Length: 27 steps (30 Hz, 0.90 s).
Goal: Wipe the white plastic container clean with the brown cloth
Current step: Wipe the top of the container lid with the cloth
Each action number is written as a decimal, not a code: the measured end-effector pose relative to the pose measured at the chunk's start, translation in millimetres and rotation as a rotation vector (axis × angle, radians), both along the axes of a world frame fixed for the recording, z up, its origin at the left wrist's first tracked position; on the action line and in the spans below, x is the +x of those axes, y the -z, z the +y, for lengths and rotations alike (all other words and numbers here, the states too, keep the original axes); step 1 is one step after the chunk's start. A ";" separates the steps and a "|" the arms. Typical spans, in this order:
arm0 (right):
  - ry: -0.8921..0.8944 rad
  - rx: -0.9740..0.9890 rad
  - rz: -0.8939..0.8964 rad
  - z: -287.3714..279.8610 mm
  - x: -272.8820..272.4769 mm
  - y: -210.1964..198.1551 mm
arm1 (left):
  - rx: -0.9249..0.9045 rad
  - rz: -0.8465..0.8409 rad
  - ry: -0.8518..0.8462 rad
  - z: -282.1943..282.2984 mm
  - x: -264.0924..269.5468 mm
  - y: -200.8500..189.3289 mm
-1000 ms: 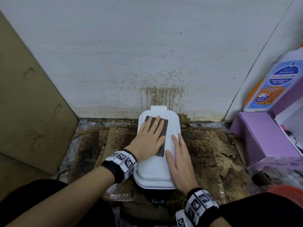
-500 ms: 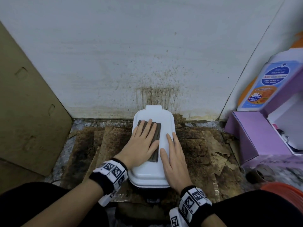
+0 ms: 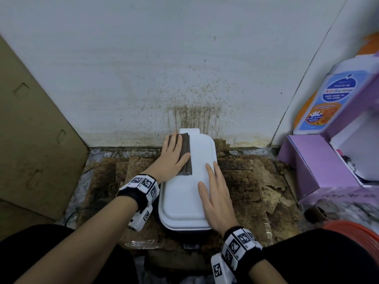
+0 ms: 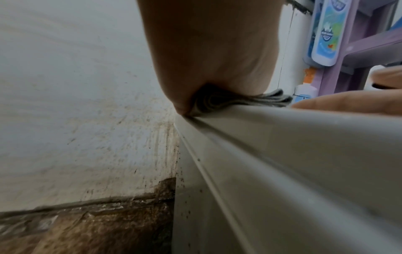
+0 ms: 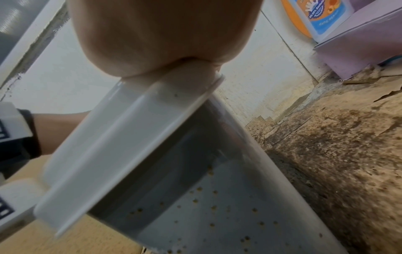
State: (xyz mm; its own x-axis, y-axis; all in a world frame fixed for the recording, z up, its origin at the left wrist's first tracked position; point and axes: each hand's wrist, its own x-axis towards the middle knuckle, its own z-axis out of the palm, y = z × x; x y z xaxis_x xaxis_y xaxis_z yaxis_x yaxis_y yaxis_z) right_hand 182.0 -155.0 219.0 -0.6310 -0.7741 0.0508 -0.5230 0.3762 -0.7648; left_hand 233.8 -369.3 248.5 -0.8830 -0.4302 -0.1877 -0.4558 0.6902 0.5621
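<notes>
Head view: the white plastic container lies lid-up on stained cardboard sheets, its far end against the spattered wall. The left hand, fingers straight and flat, presses the folded brown cloth onto the far-left part of the lid; the left wrist view shows the cloth squeezed between palm and container edge. The right hand, fingers extended, rests flat along the container's right edge. In the right wrist view, brown specks dot the container's side. A purple box and a labelled bottle stand at right.
</notes>
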 end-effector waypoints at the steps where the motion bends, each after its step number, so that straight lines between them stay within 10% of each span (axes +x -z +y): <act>1: 0.000 0.001 -0.001 0.1 0.1 0.0 | 0.007 0.004 -0.004 3.4 3.5 0.1; 27: 0.005 -0.021 0.009 -0.5 -0.7 2.4 | -0.238 0.066 0.045 97.0 91.0 11.8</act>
